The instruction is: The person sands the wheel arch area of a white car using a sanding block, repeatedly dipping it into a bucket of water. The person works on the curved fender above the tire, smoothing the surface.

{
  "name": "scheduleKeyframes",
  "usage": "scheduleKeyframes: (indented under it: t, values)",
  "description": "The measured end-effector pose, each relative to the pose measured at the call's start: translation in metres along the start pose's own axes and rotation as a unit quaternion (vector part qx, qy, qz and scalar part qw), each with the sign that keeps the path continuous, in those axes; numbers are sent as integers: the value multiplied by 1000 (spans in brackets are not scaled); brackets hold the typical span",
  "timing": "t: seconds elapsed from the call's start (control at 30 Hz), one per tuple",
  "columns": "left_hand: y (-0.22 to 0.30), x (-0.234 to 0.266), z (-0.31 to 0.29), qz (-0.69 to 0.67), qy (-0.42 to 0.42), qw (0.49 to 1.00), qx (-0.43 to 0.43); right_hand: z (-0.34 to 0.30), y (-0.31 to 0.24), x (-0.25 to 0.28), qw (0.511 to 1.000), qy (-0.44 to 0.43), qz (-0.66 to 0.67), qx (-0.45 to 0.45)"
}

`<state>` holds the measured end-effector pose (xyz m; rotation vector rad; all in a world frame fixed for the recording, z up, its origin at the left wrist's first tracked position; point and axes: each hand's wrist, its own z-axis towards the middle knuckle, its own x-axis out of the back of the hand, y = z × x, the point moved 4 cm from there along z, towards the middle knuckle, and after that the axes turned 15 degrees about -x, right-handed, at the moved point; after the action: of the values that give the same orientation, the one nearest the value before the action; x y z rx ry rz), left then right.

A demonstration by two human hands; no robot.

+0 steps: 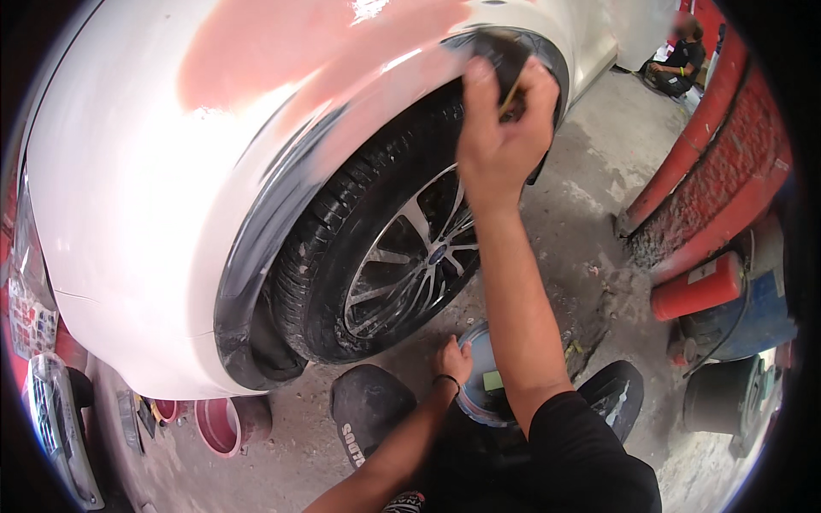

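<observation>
A black sleeve (590,449) on the right arm lies nearest. Beyond, a white car body (128,214) with pinkish patches (248,60) spans the left; below it a black tire (295,291) stands under dark arch trim (242,295). Near, between the knees, sits a bluish basin (477,344). The right hand (509,137) grasps a blurred dark block (499,56) at the arch's far right end. The left hand (453,359) touches the basin's left rim; I cannot tell whether it grips. A small green block (493,380) lies inside.
</observation>
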<state>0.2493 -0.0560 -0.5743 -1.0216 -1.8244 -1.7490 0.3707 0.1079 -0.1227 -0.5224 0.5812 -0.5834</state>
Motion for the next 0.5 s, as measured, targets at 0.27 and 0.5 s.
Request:
scheduleKeyframes:
  t: [0.27, 0.5]
  values:
    - [-28, -16, 3, -5, 6, 1000, -27, -31, -28, -6, 994, -44, -57, 85]
    - [-17, -3, 3, -36, -27, 999, 4, -43, -48, -14, 996, -29, -68, 56]
